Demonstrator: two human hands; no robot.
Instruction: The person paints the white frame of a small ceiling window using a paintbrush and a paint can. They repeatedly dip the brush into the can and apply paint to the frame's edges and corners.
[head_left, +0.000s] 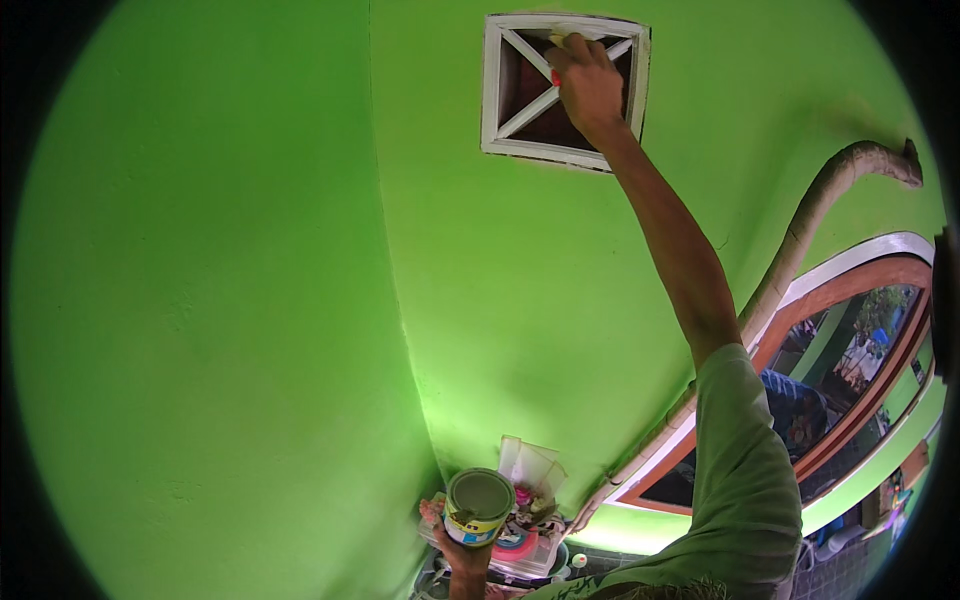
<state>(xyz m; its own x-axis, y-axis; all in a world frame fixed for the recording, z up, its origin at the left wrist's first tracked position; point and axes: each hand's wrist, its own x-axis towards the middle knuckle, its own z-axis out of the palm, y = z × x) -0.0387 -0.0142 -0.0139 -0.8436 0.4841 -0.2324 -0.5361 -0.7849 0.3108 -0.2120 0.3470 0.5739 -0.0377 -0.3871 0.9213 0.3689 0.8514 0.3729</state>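
High on the green wall is a white square vent frame (491, 82) with crossed diagonal bars and dark openings. My right hand (592, 82) reaches up to it with the arm stretched out. Its fingers close around a paintbrush (556, 77); a red bit of the handle shows, and the pale head near the frame's top bar is mostly hidden and blurred. Low in the view, my left hand (465, 556) holds a paint can (480, 506) from below and the side. The can looks roughly upright, bears writing, and has a greyish top surface; its contents are unclear.
A wall corner (405, 330) runs down left of the vent. A wrapped pipe (795, 247) slants along the right wall beside a wood-framed window (847, 375) with reflections. Below the can stand plastic containers (536, 559) and a clear plastic sheet or box (529, 461).
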